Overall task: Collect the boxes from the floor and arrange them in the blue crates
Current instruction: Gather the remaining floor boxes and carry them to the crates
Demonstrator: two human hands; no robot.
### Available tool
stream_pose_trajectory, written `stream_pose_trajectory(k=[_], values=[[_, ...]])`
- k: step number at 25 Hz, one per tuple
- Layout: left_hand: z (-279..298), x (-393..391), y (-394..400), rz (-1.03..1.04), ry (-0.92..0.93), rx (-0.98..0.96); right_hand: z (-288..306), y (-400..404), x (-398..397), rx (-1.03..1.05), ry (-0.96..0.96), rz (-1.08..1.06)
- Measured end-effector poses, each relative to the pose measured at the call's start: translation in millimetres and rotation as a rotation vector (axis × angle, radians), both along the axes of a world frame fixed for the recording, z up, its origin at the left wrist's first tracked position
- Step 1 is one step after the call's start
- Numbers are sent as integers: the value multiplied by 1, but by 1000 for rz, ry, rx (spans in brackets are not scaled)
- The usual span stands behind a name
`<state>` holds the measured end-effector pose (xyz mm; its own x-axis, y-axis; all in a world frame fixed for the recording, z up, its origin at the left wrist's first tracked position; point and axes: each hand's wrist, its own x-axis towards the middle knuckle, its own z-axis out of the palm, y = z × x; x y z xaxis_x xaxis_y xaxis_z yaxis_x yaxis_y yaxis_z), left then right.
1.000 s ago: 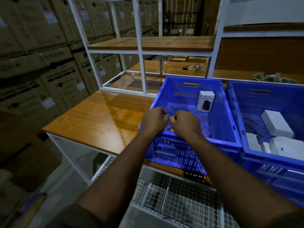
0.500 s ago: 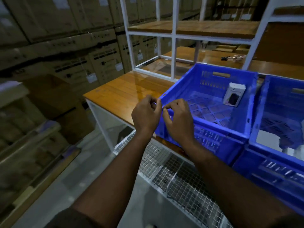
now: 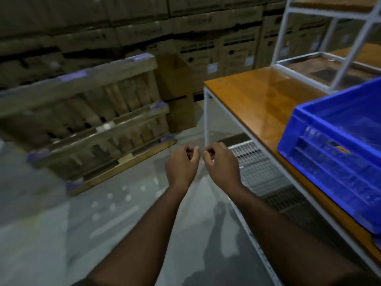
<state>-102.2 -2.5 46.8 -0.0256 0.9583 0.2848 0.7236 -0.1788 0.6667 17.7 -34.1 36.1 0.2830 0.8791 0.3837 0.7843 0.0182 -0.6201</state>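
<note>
both hands sit low in the middle of the frame, forearms reaching up from the bottom edge. the left hand has its fingers loosely curled toward the palm, and nothing shows in its grip. the right hand is just beside it, close but apart, its fingers curled in the same loose way, also with nothing visible in them. motion blur softens both, so whether thumb and fingertip actually meet on either hand cannot be told.

one blue crate stands at the right of the frame on the wooden tabletop, its near corner toward the hands and its right part cut off by the frame edge. its inside is too blurred to tell whether it holds anything. no small boxes can be made out on the grey floor that fills the lower left; a few pale marks lie there, too smeared to identify.

under the tabletop, a wire mesh shelf shows just right of the right hand. a white metal frame rises from the tabletop in the upper right. wooden pallets lean at the left, and stacked cardboard cartons run across the top of the frame.
</note>
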Motion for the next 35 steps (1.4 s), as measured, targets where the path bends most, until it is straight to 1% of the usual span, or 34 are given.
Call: stream_pose_trajectory(k=[5, 8, 14, 20, 27, 35], values=[[-21, -117, -27, 185, 2, -59, -11, 1, -114, -105, -7, 232], [-34, -197, -52, 302, -14, -98, -19, -7, -189, -175, -39, 327], [-54, -365, -119, 539, -57, -151, -35, -47, -363, -223, -72, 566], [-67, -507, -195, 778, -94, -182, -50, -97, -513, -267, -115, 800], [-81, -625, -262, 1089, -147, -204, -62, -135, -652, -300, -211, 1101], [-99, -744, -283, 1326, -226, -315, -96, -135, -807, -364, -263, 1332]])
